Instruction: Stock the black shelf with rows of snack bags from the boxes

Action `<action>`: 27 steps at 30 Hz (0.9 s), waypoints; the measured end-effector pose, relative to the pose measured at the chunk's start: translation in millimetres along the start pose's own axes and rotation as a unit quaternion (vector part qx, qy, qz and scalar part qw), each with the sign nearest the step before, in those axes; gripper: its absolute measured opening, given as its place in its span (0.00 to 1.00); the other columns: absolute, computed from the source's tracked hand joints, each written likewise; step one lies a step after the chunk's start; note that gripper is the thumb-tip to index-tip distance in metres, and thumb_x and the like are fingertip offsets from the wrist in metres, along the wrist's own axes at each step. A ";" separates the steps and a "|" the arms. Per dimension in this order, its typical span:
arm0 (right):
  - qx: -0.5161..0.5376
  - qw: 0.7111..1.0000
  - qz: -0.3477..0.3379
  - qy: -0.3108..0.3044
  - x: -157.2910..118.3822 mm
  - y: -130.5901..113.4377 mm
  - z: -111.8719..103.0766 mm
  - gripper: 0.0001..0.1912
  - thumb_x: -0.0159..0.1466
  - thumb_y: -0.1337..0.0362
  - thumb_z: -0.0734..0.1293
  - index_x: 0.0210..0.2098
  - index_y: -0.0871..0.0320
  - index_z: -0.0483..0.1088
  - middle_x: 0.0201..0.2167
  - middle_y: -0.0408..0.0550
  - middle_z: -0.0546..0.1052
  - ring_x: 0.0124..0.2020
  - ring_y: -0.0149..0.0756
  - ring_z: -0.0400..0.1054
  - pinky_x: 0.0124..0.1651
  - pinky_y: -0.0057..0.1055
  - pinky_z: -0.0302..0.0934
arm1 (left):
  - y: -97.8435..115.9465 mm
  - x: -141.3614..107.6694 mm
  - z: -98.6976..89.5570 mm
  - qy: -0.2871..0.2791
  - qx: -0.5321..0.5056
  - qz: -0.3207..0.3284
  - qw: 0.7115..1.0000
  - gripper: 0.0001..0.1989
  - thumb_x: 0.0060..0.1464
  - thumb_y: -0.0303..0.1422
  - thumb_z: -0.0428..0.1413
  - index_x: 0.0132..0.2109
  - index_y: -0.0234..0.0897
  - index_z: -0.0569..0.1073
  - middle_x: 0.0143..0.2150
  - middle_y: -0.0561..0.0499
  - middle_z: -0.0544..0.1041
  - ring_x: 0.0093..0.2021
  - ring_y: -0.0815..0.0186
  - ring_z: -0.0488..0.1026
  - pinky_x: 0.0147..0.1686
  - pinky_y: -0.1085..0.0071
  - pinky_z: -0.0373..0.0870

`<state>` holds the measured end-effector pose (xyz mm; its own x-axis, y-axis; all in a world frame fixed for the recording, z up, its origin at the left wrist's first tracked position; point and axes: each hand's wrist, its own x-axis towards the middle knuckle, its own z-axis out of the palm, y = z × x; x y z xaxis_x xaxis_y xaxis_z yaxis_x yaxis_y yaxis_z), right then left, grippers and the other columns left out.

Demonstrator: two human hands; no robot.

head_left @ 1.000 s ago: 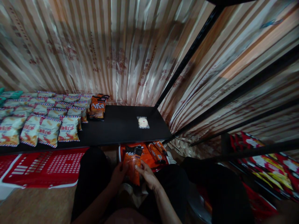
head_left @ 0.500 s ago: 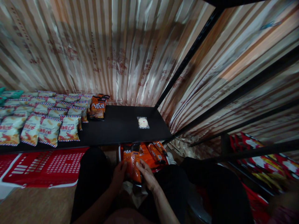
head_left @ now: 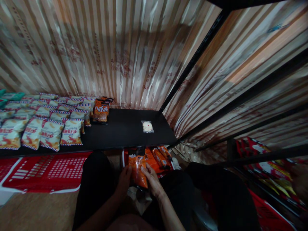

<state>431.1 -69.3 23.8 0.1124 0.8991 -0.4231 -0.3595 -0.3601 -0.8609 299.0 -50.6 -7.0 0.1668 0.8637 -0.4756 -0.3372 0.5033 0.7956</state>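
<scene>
I see left hand (head_left: 125, 178) and right hand (head_left: 152, 179) pinching an orange bag (head_left: 137, 170) by its edges, roomy black shelf (head_left: 126, 128) beyond the fingertips.

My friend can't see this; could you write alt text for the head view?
A person's left hand and right hand hold an orange snack bag before a black shelf, with rows of pale snack bags at left.

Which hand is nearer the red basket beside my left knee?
Left. Left hand is to the red basket's right; right hand is farther right, across the orange bag.
</scene>
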 end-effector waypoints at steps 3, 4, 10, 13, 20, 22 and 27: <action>0.000 1.000 0.002 -0.014 -2.4 -4.7 5.0 0.25 0.50 0.53 0.72 0.45 0.56 0.68 0.42 0.48 0.76 0.43 0.42 0.71 0.47 0.38 0.63 | -2.0 0.6 -1.1 0.015 0.018 0.007 1.000 0.29 0.40 0.53 0.57 0.42 0.34 0.73 0.44 0.43 0.76 0.48 0.52 0.70 0.49 0.59 0.65; 0.001 1.000 0.000 -0.024 -3.2 -6.1 6.5 0.25 0.50 0.53 0.72 0.45 0.56 0.68 0.41 0.48 0.76 0.42 0.42 0.71 0.46 0.38 0.63 | -2.4 1.0 -1.6 0.021 0.024 0.010 0.999 0.28 0.40 0.52 0.57 0.42 0.34 0.73 0.43 0.43 0.77 0.49 0.52 0.70 0.50 0.59 0.64; -0.007 0.999 -0.019 -0.036 -5.6 -10.0 11.2 0.24 0.52 0.53 0.70 0.45 0.55 0.66 0.43 0.47 0.76 0.42 0.40 0.71 0.46 0.36 0.63 | -2.1 3.4 -3.0 0.053 0.073 0.021 0.996 0.25 0.43 0.50 0.56 0.42 0.35 0.72 0.46 0.43 0.75 0.54 0.52 0.66 0.55 0.60 0.59; -0.038 0.998 -0.035 -0.043 -7.3 -13.8 13.3 0.23 0.52 0.53 0.70 0.45 0.55 0.67 0.44 0.47 0.75 0.44 0.40 0.70 0.47 0.36 0.62 | -1.9 2.5 -2.8 0.053 0.089 0.044 0.994 0.25 0.46 0.49 0.53 0.46 0.37 0.69 0.52 0.43 0.72 0.55 0.55 0.65 0.55 0.61 0.59; -0.132 0.988 -0.068 -0.042 -8.1 -17.6 14.9 0.24 0.54 0.54 0.69 0.48 0.56 0.65 0.46 0.49 0.73 0.48 0.41 0.66 0.52 0.38 0.58 | -2.0 1.7 0.1 0.065 0.130 0.128 0.981 0.24 0.50 0.49 0.47 0.49 0.37 0.61 0.48 0.42 0.71 0.47 0.60 0.69 0.49 0.62 0.64; -0.152 0.986 -0.066 -0.024 -7.2 -15.8 14.9 0.24 0.54 0.53 0.68 0.47 0.57 0.66 0.47 0.49 0.72 0.50 0.42 0.65 0.53 0.38 0.58 | -3.1 3.0 1.1 0.056 0.132 0.163 0.976 0.21 0.51 0.47 0.46 0.47 0.38 0.62 0.46 0.44 0.71 0.46 0.61 0.70 0.48 0.62 0.64; -0.212 0.974 -0.074 0.004 -8.0 -16.7 19.0 0.24 0.53 0.51 0.68 0.46 0.57 0.67 0.45 0.49 0.74 0.49 0.43 0.65 0.53 0.38 0.58 | -9.5 9.1 -1.7 0.075 0.156 0.190 0.966 0.17 0.53 0.44 0.45 0.42 0.38 0.65 0.44 0.45 0.71 0.46 0.60 0.69 0.49 0.60 0.63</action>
<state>418.6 -65.7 47.0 0.1420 0.9477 -0.2859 0.0760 -0.2984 -0.9514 302.2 -47.6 -19.5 -0.0590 0.9857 -0.1579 -0.0477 0.1552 0.9867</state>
